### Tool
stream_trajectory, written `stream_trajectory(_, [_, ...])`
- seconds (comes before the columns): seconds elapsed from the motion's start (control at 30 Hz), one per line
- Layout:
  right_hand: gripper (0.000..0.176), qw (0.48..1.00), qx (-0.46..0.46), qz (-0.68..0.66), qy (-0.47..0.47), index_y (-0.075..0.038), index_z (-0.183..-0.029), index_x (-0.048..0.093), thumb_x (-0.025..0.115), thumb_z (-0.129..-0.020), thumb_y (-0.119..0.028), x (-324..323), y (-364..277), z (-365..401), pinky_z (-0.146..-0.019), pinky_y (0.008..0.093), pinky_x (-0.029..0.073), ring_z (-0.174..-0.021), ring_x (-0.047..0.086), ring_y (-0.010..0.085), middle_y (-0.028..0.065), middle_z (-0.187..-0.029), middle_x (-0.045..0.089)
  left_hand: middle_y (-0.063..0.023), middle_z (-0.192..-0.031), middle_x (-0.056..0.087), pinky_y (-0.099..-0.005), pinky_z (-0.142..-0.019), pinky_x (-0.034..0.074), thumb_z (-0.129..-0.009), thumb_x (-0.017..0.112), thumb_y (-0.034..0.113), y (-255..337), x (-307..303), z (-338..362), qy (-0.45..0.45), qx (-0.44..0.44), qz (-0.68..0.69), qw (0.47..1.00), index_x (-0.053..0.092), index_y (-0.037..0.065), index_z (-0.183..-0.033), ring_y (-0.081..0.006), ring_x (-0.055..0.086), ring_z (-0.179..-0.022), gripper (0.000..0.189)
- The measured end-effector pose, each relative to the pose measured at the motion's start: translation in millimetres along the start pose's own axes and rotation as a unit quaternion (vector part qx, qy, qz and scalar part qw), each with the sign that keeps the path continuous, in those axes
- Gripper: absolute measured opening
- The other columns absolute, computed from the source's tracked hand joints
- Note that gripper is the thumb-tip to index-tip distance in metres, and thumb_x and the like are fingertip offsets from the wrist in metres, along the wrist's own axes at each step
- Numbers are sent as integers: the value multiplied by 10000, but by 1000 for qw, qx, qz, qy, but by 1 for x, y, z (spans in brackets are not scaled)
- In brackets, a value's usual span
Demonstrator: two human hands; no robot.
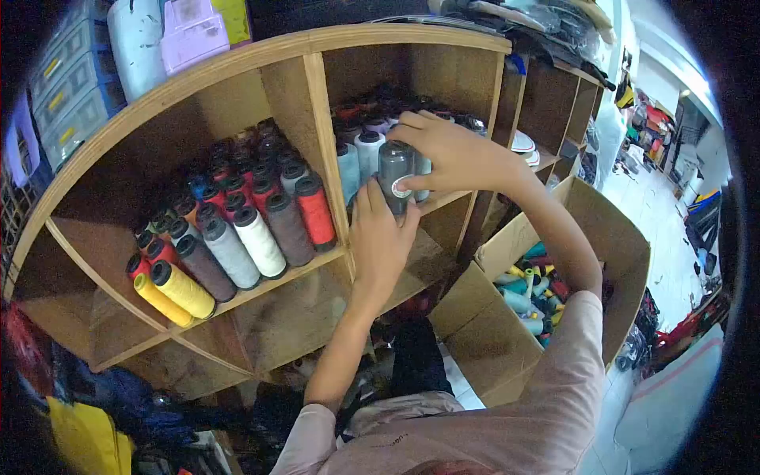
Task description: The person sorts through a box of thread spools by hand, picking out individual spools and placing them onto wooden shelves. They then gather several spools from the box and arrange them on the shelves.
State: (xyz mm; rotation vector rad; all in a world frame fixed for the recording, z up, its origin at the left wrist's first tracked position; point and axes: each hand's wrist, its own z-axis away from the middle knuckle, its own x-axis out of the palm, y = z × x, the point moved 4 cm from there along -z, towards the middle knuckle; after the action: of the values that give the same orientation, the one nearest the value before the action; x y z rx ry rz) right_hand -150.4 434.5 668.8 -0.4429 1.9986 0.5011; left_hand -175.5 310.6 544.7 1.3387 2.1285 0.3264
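Observation:
Both hands are at a dark grey thread spool (396, 161) at the front of the right shelf compartment. My right hand (443, 150) is closed round its top and right side. My left hand (381, 226) has its fingers against the spool's lower left side. A round white label shows on the spool near my right thumb. White and light blue spools (369, 154) stand just left of and behind it. In the left compartment, rows of spools include a white one (260, 242), a red one (315, 212) and a yellow one (184, 290).
The wooden shelf (317, 119) has a divider between the compartments. An open cardboard box (499, 317) with many thread cones stands at the right. Plastic drawers (75, 87) and a purple container (192, 36) sit at the upper left. A white sack (673, 404) lies lower right.

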Motion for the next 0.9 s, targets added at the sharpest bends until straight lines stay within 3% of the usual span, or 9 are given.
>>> stream_trajectory(0.07, [587, 1000, -7, 26, -15, -37, -1236, 584, 731, -801, -403, 2, 2, 1, -950, 437, 437, -1153, 517, 361, 156, -1227, 547, -276, -1146, 570, -473, -933, 452, -844, 698, 286, -1, 3, 1, -9, -4, -7, 1000, 490, -128, -1261, -431, 556, -1080, 623])
stream_trajectory(0.13, [538, 995, -46, 66, 67, -58, -1240, 595, 723, -807, -349, 0, 3, 4, -940, 472, 443, -1118, 497, 338, 113, -1154, 538, -279, -1155, 570, -478, -936, 451, -845, 701, 288, 0, 6, 0, -23, 0, -32, 999, 489, -122, -1261, -438, 557, -1085, 622])
stream_trajectory(0.3, [446, 995, -22, 11, 95, -75, -1185, 618, 698, -834, -340, -21, -2, 18, -921, 469, 435, -1127, 502, 331, 98, -1179, 543, -271, -1158, 570, -487, -923, 460, -851, 700, 275, -1, 8, 0, -25, -24, -52, 998, 487, -110, -1258, -440, 564, -1065, 600])
stream_trajectory(0.4, [382, 996, -6, -10, 84, -78, -1141, 628, 698, -842, -305, -25, -6, 33, -988, 438, 400, -1151, 504, 334, 115, -1250, 537, -262, -1150, 570, -494, -908, 469, -854, 699, 270, -1, 9, -2, -45, -46, -52, 997, 495, -96, -1245, -439, 570, -1051, 573])
stream_trajectory(0.7, [205, 972, -2, 64, 227, -74, -970, 651, 725, -782, -108, -53, -27, 95, -832, 410, 487, -971, 574, 280, 91, -1337, 536, -248, -1164, 570, -483, -922, 457, -860, 697, 279, -6, 15, 2, -19, -33, -68, 997, 500, -82, -1249, -426, 555, -1087, 566])
stream_trajectory(0.9, [169, 979, 23, 110, 169, -60, -942, 649, 712, -791, -105, -59, -35, 130, -852, 421, 491, -999, 585, 293, 116, -1339, 531, -233, -1159, 513, -483, -878, 471, -844, 720, 263, -4, 15, 2, -28, -12, -73, 997, 483, -60, -1251, -423, 563, -1026, 571])
